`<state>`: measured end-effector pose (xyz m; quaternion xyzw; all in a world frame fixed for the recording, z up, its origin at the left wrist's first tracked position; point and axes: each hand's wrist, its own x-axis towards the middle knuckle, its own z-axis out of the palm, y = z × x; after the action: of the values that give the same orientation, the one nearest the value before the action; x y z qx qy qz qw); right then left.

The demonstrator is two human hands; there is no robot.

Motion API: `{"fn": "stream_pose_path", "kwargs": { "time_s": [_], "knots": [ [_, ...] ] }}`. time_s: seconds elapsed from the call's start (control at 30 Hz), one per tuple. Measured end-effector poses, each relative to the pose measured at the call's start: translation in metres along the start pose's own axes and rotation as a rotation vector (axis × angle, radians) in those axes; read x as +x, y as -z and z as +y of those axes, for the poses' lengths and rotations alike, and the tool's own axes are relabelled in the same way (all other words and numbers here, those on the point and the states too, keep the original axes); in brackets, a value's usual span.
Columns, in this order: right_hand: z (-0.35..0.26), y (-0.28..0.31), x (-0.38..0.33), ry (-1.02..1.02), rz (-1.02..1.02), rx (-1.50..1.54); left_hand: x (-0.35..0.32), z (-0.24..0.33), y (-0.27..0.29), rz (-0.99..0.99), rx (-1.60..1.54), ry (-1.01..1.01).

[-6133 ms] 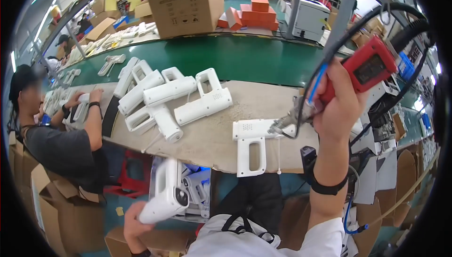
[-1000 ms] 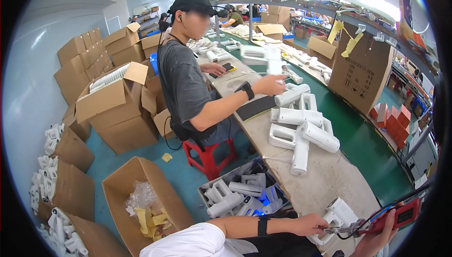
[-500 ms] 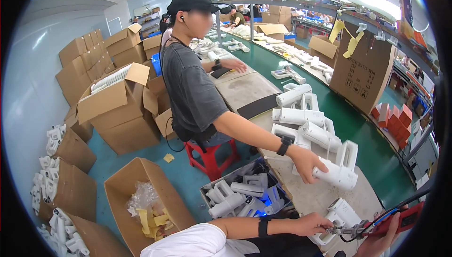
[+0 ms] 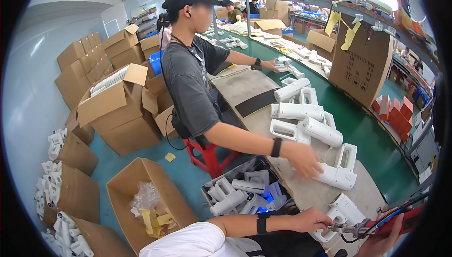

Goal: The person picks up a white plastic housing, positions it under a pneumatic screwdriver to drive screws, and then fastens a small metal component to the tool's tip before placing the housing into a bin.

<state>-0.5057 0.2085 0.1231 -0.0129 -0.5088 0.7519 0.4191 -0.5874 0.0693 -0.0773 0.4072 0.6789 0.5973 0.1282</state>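
Observation:
At the lower right, my right hand [image 4: 383, 240] grips a red electric screwdriver [image 4: 400, 224] with a silver front end. My left hand [image 4: 310, 220] is closed in a pinch beside the tool's tip; what is between its fingers is too small to make out. Under and behind the tip, a white gun-shaped device [image 4: 347, 209] with a loop handle lies on the bench [image 4: 369, 181]. Another white device [image 4: 336, 172] lies just beyond it. A co-worker's blurred hand [image 4: 303, 159] hovers at that one's near end.
Several white devices [image 4: 296, 111] are heaped farther up the bench, beside a green conveyor belt [image 4: 362, 139]. The co-worker [image 4: 193, 78] sits at left on a red stool [image 4: 209, 158]. A bin of devices [image 4: 245, 193] and an open carton [image 4: 141, 172] with scraps stand on the floor.
The co-worker's near hand has come off the white device and drawn slightly left. Their other hand has reached out to a device on the belt. My hands stay nearly in place.

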Motion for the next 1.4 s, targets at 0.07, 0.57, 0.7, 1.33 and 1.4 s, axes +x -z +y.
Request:
{"fn": "stream_pose_path", "kwargs": {
  "time_s": [0.07,0.57,0.7,1.33,1.4],
  "knots": [
    [0.000,0.001,0.000,0.021,-0.012,-0.009,0.000,0.000,-0.001,0.003,0.009,-0.021],
    [-0.002,-0.014,-0.005,0.014,0.010,-0.001,-0.003,0.005,0.006,-0.046,0.006,-0.027],
    [0.008,0.030,-0.004,-0.063,0.154,-0.041,-0.005,0.011,0.002,-0.076,0.166,0.012],
    [0.003,-0.006,0.023,-0.034,0.045,-0.053,-0.003,-0.005,0.013,0.047,-0.206,0.224],
    [0.004,-0.005,0.025,-0.032,0.020,-0.099,-0.004,-0.001,0.017,0.035,-0.189,0.240]
  ]
}}
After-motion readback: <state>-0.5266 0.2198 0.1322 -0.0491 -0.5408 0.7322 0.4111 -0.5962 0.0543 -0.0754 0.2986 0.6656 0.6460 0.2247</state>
